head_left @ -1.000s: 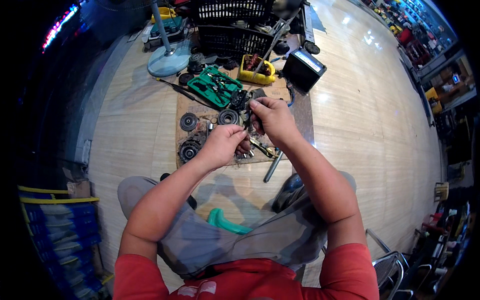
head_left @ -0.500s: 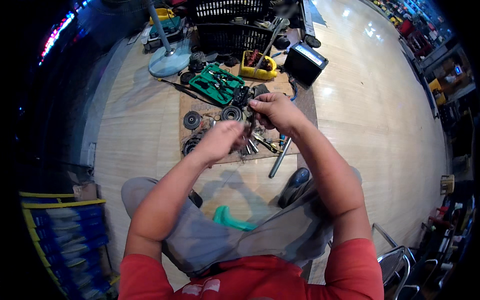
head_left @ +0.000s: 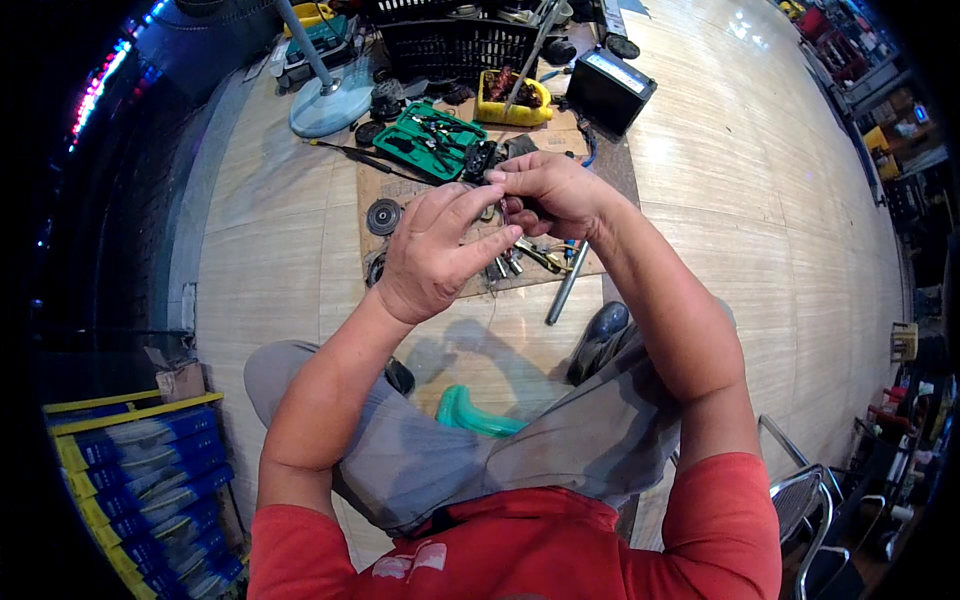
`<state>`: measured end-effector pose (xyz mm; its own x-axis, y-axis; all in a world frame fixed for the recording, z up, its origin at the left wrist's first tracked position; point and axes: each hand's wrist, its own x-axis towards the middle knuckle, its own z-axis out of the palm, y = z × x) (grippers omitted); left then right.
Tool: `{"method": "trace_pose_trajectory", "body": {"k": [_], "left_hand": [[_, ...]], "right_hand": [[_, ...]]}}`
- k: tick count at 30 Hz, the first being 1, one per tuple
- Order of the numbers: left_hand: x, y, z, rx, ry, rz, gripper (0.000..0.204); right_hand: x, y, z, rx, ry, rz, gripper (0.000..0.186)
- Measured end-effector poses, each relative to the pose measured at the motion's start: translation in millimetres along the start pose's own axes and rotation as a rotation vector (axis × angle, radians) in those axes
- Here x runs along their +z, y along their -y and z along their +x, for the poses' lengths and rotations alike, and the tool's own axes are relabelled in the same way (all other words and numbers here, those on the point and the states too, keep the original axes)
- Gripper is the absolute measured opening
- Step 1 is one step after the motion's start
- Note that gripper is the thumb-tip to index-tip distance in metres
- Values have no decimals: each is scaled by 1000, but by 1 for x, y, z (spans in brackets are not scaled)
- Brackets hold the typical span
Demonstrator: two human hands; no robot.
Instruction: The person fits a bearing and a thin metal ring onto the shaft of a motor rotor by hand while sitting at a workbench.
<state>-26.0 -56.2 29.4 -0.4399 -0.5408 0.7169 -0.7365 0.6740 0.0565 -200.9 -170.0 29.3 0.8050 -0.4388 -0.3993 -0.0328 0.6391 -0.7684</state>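
Observation:
My right hand is closed in a pinch over the cardboard sheet, with curled fingers around something small and dark that I cannot make out. Close against its fingertips, my left hand has its fingers stretched out and the thumb apart, with nothing visible gripped in it. Beneath the hands lie pliers with yellow-and-black handles and short metal sockets. Left of my left hand is a round grey pulley-like part. A green tool case lies open beyond, holding several dark tools.
A cut yellow container holds reddish parts, beside a black battery. Black plastic crates and a round stand base are at the back. A metal tube lies near my shoe; a green curved object lies between my legs.
My left hand has gone from blurred, curled fingers to stretched, spread fingers, close to the right fingertips. My right hand keeps its pinch. The whole view has shifted slightly.

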Motion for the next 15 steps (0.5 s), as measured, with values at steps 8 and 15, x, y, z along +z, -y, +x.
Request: {"method": "trace_pose_trajectory", "body": {"k": [8, 15], "left_hand": [[-3, -3, 7, 79, 36, 3, 16], [-9, 29, -11, -298, 332, 12, 16]], "right_hand": [[5, -20, 12, -33, 8, -6, 25], [4, -11, 2, -129, -265, -514, 29]]}}
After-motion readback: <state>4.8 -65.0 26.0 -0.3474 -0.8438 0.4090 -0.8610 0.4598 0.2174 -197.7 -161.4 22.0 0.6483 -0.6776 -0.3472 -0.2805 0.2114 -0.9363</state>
